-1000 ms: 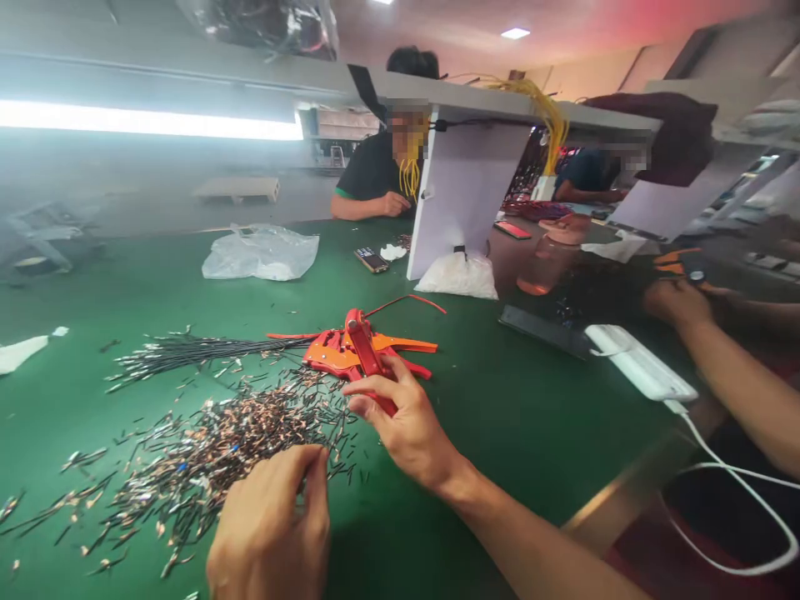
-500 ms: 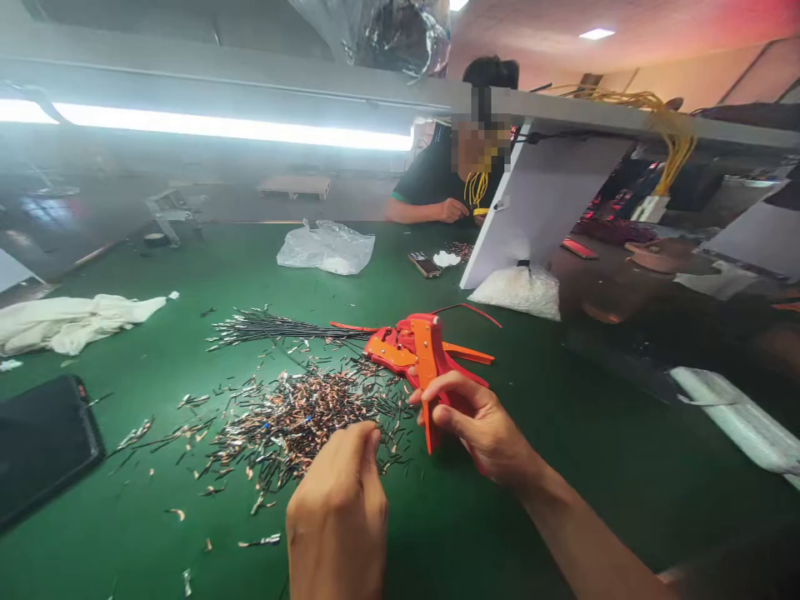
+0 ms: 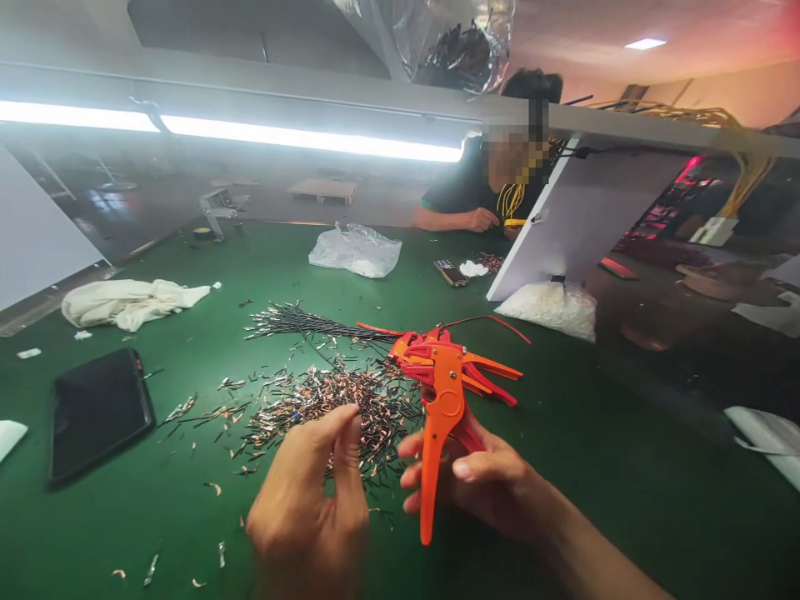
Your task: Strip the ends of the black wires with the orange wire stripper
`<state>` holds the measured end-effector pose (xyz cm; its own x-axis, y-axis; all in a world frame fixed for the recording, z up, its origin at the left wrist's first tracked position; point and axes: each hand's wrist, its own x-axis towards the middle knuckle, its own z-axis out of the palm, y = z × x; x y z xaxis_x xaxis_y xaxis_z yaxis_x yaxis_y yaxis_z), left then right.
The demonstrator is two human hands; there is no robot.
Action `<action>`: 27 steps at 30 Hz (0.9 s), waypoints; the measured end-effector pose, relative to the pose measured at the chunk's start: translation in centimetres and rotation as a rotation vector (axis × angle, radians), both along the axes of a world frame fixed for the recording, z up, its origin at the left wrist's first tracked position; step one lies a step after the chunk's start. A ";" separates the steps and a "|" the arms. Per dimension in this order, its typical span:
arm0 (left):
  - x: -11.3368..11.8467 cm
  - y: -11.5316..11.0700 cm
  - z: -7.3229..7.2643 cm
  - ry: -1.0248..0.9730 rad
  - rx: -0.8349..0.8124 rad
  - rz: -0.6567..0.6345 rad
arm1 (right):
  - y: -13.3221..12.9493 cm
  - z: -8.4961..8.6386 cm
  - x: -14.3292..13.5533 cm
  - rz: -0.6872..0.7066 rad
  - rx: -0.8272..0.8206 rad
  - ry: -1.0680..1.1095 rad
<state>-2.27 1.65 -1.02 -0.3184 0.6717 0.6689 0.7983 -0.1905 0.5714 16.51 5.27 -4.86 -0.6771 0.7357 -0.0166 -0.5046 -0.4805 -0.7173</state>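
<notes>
My right hand (image 3: 500, 479) is closed around an orange and red wire stripper (image 3: 447, 387), its fingers behind the long orange handle and its jaws pointing left. Behind it, partly hidden, a second orange and red tool (image 3: 497, 367) lies on the table. To the left, my left hand (image 3: 306, 483) is closed, thumb and index finger pinched together; whatever sits between them cannot be made out. Just beyond that hand spreads a heap of short wire offcuts and terminals (image 3: 337, 387). Farther back lies a bundle of black wires (image 3: 306, 321) with metal ends.
A black phone or tablet (image 3: 100, 417) and a white cloth (image 3: 134, 302) lie on the left. Farther back are a clear plastic bag (image 3: 356, 250), a keypad phone (image 3: 450, 272) and a tied bag of white pieces (image 3: 550, 308) by a panel. Across the table, another person (image 3: 462, 196) handles yellow wires.
My right hand has lifted the wire stripper off the other tool and brought it nearer, handle lower. My left hand has shifted left, still pinched. The whole view has swung left.
</notes>
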 end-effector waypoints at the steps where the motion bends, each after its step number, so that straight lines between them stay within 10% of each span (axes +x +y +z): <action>1: 0.1 0.0 -0.3 -0.013 -0.006 -0.022 | -0.1 -0.1 -0.2 0.026 -0.028 0.042; 8: -0.1 -0.1 -1.1 -0.054 -0.106 0.066 | -0.7 -0.7 -0.4 0.163 -0.203 0.163; 27: 1.6 -0.5 -2.3 -0.030 -0.205 -0.258 | -2.1 -0.9 -1.5 0.298 -0.356 0.475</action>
<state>-0.68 1.11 -3.32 -0.1375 0.8522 0.5048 0.7211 -0.2633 0.6409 14.97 3.13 -5.78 -0.8445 0.5205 0.1261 -0.5355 -0.8150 -0.2214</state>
